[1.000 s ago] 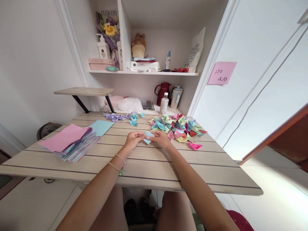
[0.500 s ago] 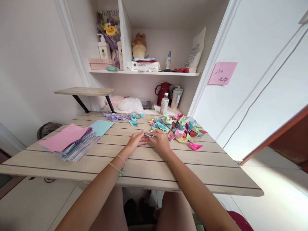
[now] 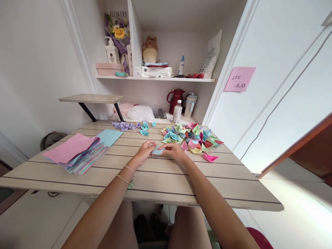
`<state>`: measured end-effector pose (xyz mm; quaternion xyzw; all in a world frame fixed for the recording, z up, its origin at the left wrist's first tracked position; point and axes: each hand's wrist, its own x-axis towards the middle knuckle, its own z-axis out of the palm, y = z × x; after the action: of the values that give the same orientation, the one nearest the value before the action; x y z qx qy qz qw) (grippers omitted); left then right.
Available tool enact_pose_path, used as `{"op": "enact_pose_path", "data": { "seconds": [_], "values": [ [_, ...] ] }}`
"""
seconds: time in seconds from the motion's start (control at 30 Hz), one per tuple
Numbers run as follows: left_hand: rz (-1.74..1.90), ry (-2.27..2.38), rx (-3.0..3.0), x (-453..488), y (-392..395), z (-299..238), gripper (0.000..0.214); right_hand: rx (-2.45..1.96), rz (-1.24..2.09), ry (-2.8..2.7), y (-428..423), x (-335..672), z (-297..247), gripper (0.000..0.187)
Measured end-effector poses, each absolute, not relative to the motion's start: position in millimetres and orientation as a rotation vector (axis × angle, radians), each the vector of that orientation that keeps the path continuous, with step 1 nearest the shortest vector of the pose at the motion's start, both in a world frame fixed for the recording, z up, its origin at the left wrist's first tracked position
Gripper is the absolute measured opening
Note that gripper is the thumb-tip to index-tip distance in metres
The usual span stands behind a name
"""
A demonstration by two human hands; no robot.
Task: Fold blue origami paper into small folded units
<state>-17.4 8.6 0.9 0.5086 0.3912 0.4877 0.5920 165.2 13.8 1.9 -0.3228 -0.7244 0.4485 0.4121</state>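
Note:
A small folded piece of light blue paper (image 3: pixel 157 151) lies low over the wooden table (image 3: pixel 160 176), pinched from both sides. My left hand (image 3: pixel 145 149) grips its left end with curled fingers. My right hand (image 3: pixel 174 150) grips its right end. A pile of several folded paper shapes in many colours (image 3: pixel 193 138) lies just right of my hands. A fanned stack of coloured paper sheets (image 3: pixel 77 152) with a pink one on top sits at the left.
A few purple and blue folded shapes (image 3: pixel 132 126) lie at the table's far edge. Behind them stand a red jug (image 3: pixel 176 100), a small bottle (image 3: pixel 177 111) and a white cup (image 3: pixel 190 103). A pink note (image 3: pixel 239 79) sticks to the right wall.
The blue paper was held up showing its face, then pressed down flat, and now lies low between both hands. My hands stayed at the same spot.

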Motion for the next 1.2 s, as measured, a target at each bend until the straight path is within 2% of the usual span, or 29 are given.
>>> {"op": "enact_pose_path", "data": {
  "seconds": [0.2,0.37,0.6,0.87,1.0,1.2],
  "values": [
    [1.203,0.752,1.173,-17.5,5.1,7.7,0.027,-0.870,1.007,-1.533,19.1,163.4,1.2,0.023],
    [1.272,0.734,1.308,-15.1,5.0,5.9,0.037,-0.872,1.051,-1.409,18.7,162.3,2.1,0.028],
    [1.430,0.881,1.335,-13.3,8.3,4.1,0.029,-0.803,1.178,-1.403,13.2,158.5,6.4,0.036],
    [1.350,0.905,1.363,-14.5,8.7,3.2,0.033,-0.828,1.129,-1.323,11.9,150.1,1.6,0.036],
    [1.285,0.838,1.337,-13.1,9.2,-1.8,0.048,-0.852,1.146,-1.286,12.0,149.4,-0.7,0.043],
    [1.238,0.860,1.295,-12.9,10.8,-9.5,0.038,-0.960,1.153,-1.304,12.2,151.6,-2.8,0.043]
  ]
}}
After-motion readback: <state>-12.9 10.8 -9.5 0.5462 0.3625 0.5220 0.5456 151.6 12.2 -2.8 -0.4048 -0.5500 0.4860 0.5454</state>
